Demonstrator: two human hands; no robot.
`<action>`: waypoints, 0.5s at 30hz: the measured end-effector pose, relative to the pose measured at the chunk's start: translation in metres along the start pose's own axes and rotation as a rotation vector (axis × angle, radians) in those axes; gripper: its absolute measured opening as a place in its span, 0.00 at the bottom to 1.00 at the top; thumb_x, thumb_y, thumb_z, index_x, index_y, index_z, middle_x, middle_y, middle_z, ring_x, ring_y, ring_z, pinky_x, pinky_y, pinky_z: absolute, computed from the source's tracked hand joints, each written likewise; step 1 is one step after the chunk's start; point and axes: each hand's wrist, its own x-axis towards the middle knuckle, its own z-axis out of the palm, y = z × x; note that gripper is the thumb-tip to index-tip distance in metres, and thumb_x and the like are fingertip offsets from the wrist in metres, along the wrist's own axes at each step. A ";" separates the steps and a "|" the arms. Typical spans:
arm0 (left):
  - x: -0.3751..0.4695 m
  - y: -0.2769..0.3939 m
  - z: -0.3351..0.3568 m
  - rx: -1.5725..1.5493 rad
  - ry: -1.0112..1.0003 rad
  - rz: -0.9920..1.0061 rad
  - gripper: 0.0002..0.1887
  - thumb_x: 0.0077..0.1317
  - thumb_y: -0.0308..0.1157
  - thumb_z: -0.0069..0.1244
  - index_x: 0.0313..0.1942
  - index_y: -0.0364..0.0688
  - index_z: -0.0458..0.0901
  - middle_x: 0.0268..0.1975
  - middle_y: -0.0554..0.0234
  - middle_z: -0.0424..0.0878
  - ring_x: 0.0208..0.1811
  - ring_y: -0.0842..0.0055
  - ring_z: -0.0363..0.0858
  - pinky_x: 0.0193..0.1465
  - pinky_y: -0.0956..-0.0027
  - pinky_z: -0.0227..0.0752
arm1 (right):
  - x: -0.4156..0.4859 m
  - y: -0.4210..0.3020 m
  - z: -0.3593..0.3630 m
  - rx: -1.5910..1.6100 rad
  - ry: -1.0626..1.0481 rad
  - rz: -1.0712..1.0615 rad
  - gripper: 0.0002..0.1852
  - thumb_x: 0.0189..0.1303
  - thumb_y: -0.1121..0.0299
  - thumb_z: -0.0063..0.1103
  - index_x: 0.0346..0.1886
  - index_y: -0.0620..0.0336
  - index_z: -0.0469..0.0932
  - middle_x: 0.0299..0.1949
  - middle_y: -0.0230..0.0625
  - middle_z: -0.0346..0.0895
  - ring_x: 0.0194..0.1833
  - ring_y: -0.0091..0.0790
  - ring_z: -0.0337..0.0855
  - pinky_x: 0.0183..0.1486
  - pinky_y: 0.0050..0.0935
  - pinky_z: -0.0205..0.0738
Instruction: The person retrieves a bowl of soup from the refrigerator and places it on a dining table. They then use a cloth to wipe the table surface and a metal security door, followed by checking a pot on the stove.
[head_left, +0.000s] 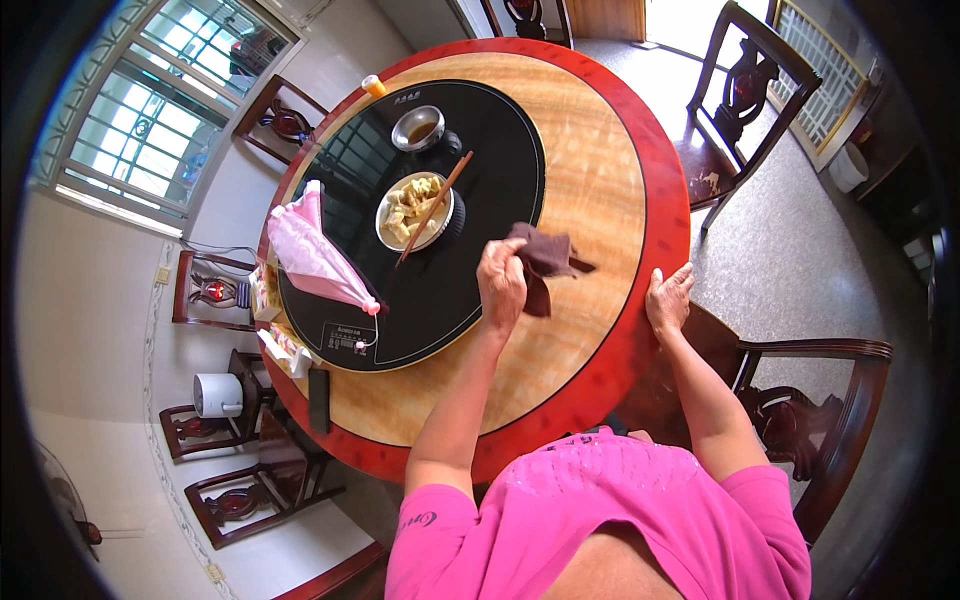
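Note:
My left hand (501, 283) grips a dark brown cloth (544, 253) over the wood-patterned ring of the round table (592, 165). The cloth hangs bunched from my fingers, and its lower end looks blurred. My right hand (670, 300) rests at the table's red rim, with no loose object in it. Left of the cloth, on the black round glass centre (495, 187), stands a bowl of pale yellow food pieces (409, 206). A pair of wooden chopsticks (450, 184) lies across that bowl. Beyond it is a metal bowl with brown liquid (420, 129).
A folded pink mesh food cover (315, 251) lies on the glass at left. Tissue packs (285, 351), a dark oblong object (319, 401) and an orange, white-capped container (373, 86) sit around the table's edge. Carved wooden chairs (739, 112) surround it, one (806, 427) close at my right.

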 end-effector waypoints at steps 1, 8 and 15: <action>0.015 -0.006 0.004 0.038 0.089 0.073 0.12 0.54 0.20 0.35 0.33 0.35 0.78 0.31 0.52 0.74 0.33 0.64 0.74 0.37 0.69 0.68 | 0.001 0.002 0.003 -0.011 0.000 0.004 0.38 0.57 0.51 0.43 0.61 0.71 0.46 0.54 0.58 0.57 0.48 0.57 0.69 0.47 0.46 0.67; 0.083 -0.040 0.044 0.965 -0.164 -0.426 0.33 0.52 0.59 0.40 0.46 0.39 0.74 0.52 0.55 0.63 0.54 0.58 0.60 0.49 0.48 0.59 | 0.001 0.000 0.002 -0.048 -0.031 0.030 0.38 0.58 0.50 0.42 0.62 0.70 0.45 0.56 0.58 0.55 0.50 0.57 0.68 0.49 0.45 0.66; 0.073 -0.042 0.072 1.151 -0.277 -0.398 0.43 0.45 0.61 0.49 0.50 0.29 0.66 0.52 0.52 0.61 0.53 0.60 0.58 0.49 0.50 0.55 | -0.001 0.000 0.003 -0.095 -0.028 0.033 0.38 0.59 0.49 0.41 0.62 0.70 0.45 0.57 0.58 0.55 0.49 0.57 0.68 0.49 0.45 0.67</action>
